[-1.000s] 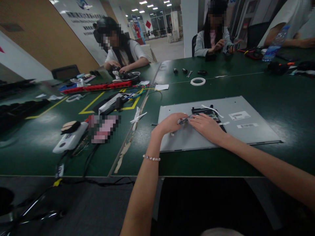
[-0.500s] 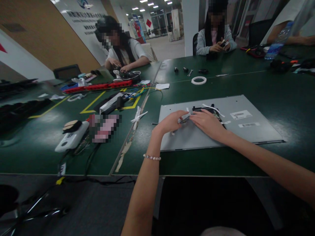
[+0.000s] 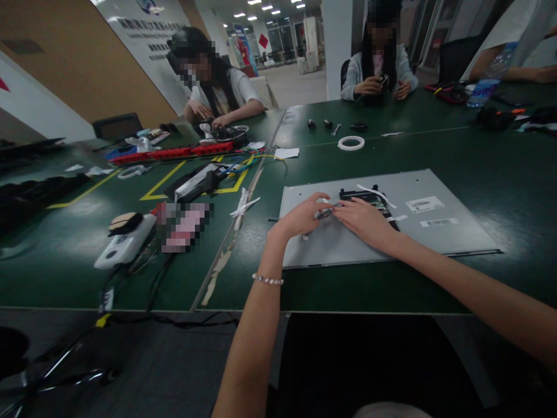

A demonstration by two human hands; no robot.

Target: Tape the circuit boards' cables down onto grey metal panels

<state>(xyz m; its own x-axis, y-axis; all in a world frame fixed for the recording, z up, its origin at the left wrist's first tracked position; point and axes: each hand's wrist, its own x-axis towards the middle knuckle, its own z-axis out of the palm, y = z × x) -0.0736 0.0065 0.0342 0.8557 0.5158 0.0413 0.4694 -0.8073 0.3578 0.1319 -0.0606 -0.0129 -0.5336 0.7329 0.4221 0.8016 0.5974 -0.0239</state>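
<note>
A flat grey panel (image 3: pixel 435 241) lies on the green table, with a black bracket and circuit board (image 3: pixel 369 198) on it and white tape strips (image 3: pixel 379 193) over the board. My left hand (image 3: pixel 304 216) is over the panel's left part, its fingers bent around a bundle of thin grey cable (image 3: pixel 324 213). My right hand (image 3: pixel 363 220) reaches in from the right, its fingertips pressed together at the cable's right end, beside the board. The cable's left end sticks out past the panel's left edge.
A white tape roll (image 3: pixel 351 143) and a small wrench (image 3: pixel 336 129) lie beyond the panel. On the left are a white device (image 3: pixel 124 247), a blurred-out pink object (image 3: pixel 187 227) and a black-and-white box (image 3: pixel 195 183). Several people sit around the table; a bottle (image 3: pixel 489 78) stands far right.
My left fingers have shifted slightly on the cable, and my right fingertips have moved a little left. Across the table, a person's hands have moved apart.
</note>
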